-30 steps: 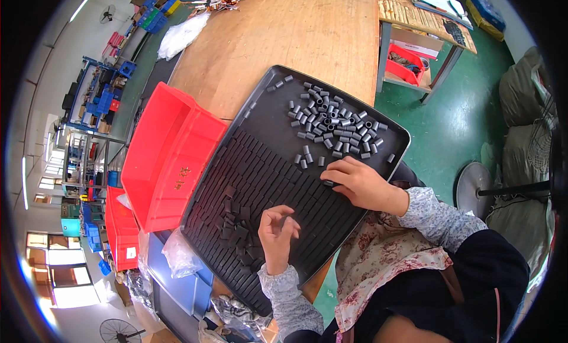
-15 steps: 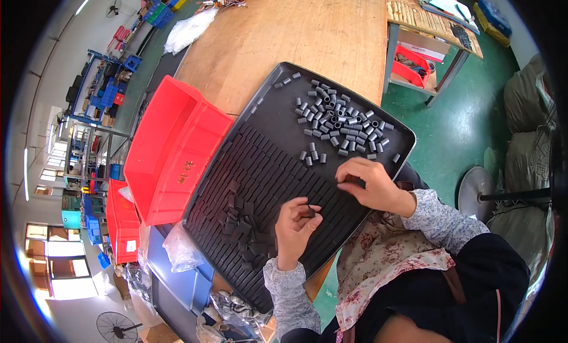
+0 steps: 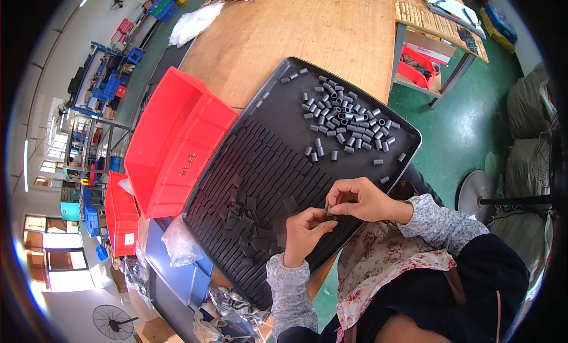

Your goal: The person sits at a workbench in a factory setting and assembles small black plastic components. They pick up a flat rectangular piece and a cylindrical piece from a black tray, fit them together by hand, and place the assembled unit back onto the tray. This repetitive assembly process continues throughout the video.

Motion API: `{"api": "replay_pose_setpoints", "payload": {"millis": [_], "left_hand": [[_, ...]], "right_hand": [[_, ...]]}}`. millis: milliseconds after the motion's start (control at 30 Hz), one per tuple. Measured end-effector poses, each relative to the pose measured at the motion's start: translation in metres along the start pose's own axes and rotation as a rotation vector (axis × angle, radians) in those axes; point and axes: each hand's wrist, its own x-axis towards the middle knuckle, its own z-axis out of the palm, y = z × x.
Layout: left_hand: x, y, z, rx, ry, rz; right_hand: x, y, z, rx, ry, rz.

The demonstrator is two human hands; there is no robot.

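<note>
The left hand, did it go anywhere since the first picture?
Yes. Judged against the black tray, the left hand has moved to the right, coming close to the right hand.

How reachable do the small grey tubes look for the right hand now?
Probably yes: nothing visible stands between the right hand and the small grey tubes on the black tray. It is close against the left hand, though, seemingly busy with a small dark piece, so it may need freeing first.

Workshop with wooden workbench point(image 3: 307, 29), shelves of blue bins point(image 3: 110, 87), green floor point(image 3: 455, 127).
</note>
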Motion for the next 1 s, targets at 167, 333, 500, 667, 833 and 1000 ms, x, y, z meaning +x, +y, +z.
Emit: {"api": "replay_pose_setpoints", "payload": {"millis": [167,333,500,667,833,1000], "left_hand": [[-0.001,-0.003,-0.003,-0.08,-0.029,-0.02],[0.0,0.004,0.0,-0.022,0.054,0.022],[0.001,0.021,-0.04,0.622,0.576,0.445],[-0.01,0.005,-0.085,0.965,0.902,0.306],[-0.007,-0.004,-0.088,1.083,0.769,0.137],[0.0,0.008,-0.066,0.892,0.645,0.34]], "right_hand": [[0.004,-0.012,-0.006,-0.528,-0.071,-0.508],[0.0,-0.009,-0.004,-0.459,0.057,-0.523],[-0.004,-0.026,-0.03,-0.496,0.332,-0.147],[-0.021,-0.034,-0.046,-0.877,0.275,-0.096],[-0.016,-0.007,-0.047,-1.113,0.166,-0.316],[-0.014,-0.004,-0.046,-1.082,0.171,-0.344]]}}
